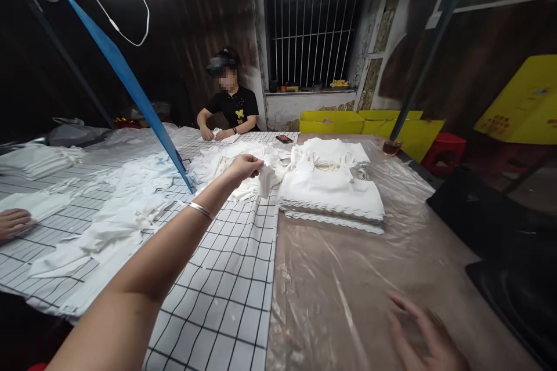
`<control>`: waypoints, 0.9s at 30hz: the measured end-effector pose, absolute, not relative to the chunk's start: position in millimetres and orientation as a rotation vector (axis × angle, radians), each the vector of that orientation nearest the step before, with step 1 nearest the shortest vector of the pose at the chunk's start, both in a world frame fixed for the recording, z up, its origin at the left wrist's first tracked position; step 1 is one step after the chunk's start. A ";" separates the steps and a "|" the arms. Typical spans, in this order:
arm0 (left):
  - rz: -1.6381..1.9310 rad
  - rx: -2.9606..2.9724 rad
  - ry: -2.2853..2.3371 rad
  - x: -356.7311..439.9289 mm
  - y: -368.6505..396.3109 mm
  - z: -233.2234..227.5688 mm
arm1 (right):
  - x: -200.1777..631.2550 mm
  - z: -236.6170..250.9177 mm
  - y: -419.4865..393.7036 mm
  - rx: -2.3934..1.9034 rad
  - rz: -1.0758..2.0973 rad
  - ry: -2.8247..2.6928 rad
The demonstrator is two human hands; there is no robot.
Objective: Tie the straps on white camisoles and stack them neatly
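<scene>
My left hand (246, 168) reaches out over the table, its fingers pinched on a white garment (265, 181) that dangles beside the heap. Behind it spreads a loose heap of white garments (217, 157). Just right of the held piece lies a neat stack of white garments (333, 191) with wavy edges. Low on the right, my right hand (424, 333) is slightly blurred above the plastic-covered brown surface (322, 295); its fingers are apart and nothing is in them.
A blue panel (126, 84) rises from the checked cloth (217, 290). Across the table sits a co-worker (232, 104), handling white fabric. Another person's hand (15, 223) rests on garments at left. A phone (284, 139), a cup (391, 147) and yellow boxes (331, 122) stand farther back.
</scene>
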State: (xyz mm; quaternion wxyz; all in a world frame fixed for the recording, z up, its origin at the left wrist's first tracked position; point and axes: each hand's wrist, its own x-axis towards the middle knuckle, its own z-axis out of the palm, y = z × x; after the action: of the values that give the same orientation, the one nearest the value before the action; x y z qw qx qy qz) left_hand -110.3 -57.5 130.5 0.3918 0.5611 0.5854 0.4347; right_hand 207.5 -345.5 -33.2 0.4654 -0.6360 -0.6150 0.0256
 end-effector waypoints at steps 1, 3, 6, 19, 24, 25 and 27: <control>1.083 1.449 1.418 -109.4 -72.8 142.3 | 196.7 -25.1 -340.5 -1.532 0.140 -1.518; 1.011 1.514 1.269 -104.4 -105.7 159.5 | 169.1 -3.7 -327.0 -1.459 0.332 -1.481; 0.851 1.611 1.077 -90.6 -156.6 167.9 | 127.0 33.3 -301.0 -1.275 0.612 -1.424; 0.607 1.615 0.403 -45.3 -245.1 124.0 | 149.9 120.8 -305.8 -0.898 1.525 -1.162; 0.270 1.602 0.319 -21.5 -240.8 112.9 | 189.6 135.3 -310.0 -1.000 1.393 -1.076; 0.268 1.625 0.353 -18.6 -237.3 107.9 | 199.1 131.2 -308.0 -1.056 1.339 -1.071; 0.376 1.701 0.512 -14.9 -230.2 93.8 | 218.0 115.5 -304.3 -1.254 1.137 -1.073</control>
State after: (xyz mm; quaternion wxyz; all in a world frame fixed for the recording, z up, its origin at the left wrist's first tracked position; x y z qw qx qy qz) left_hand -14.9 -230.2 93.8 0.6156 0.7382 0.2223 0.1633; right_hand 218.0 -304.3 115.5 0.5385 -0.5272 -0.4513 0.4779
